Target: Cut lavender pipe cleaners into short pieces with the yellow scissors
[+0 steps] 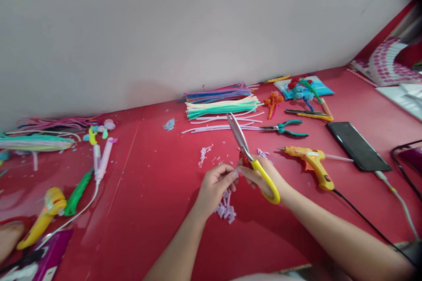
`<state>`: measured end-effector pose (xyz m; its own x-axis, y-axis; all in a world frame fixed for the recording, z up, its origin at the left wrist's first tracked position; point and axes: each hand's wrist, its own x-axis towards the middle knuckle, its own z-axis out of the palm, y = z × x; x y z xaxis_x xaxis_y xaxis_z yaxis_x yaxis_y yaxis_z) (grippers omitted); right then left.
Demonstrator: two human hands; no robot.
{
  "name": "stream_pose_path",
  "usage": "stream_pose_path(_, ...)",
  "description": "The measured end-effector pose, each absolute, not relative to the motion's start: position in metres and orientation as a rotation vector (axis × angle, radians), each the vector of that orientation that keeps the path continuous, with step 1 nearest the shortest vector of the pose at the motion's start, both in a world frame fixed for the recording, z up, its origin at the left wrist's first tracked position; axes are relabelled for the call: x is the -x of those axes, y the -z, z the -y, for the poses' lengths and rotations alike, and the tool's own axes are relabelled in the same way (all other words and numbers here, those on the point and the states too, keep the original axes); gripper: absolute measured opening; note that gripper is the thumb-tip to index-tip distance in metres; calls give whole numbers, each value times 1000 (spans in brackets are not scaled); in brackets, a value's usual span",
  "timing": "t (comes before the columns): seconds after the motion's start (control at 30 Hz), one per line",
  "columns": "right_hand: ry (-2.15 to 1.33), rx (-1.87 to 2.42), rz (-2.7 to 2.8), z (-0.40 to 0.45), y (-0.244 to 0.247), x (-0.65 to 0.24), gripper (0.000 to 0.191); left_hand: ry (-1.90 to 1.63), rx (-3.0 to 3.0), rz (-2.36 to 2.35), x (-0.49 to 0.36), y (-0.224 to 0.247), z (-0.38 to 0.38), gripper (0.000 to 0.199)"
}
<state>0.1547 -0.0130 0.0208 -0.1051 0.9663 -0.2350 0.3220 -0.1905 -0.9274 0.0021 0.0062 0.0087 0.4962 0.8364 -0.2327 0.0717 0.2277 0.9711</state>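
My left hand (219, 184) is closed in a pinch on a small pale lilac piece (236, 172), apparently cut pipe cleaner. My right hand (257, 173) meets it fingertip to fingertip, with scissors (240, 135) held in the same hand. Their blades point up and away, and one yellow handle loop hangs over the wrist side. Below my left fingers lies a small heap of short lilac pipe cleaner pieces (226, 210). Lilac fluff trimmings (205, 154) are scattered beyond my hands. More lilac bits (263, 153) show behind my right wrist.
Bundled pipe cleaners (220, 109) lie by the grey partition (165, 39). Green-handled pliers (285, 128), a yellow glue gun (310, 160) with its cord, and a phone (358, 145) are on the right. At left are another glue gun (44, 215) and a pink hair-iron-like tool (103, 158).
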Motion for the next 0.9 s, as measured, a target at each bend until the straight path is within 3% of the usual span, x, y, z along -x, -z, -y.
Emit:
stream_pose_path(0.37, -1089, 1640, 1586, 13, -13, -153, 9, -662, -1257, -995, -7, -1, -1, 11)
stream_pose_path(0.5, -988, 1688, 1656, 11, -8, -155, 16, -713, -1220, -1034, -6, -1, -4, 11)
stream_pose_path(0.7, -529, 2016, 1860, 12, -3, -165, 27, -1040, -931, -1078, 1, 1, -14, 12)
stream_pose_path(0.9, -400, 2070, 2082, 25, 3, -166, 36, -1161, -834, -1043, 4, 0, -16, 13)
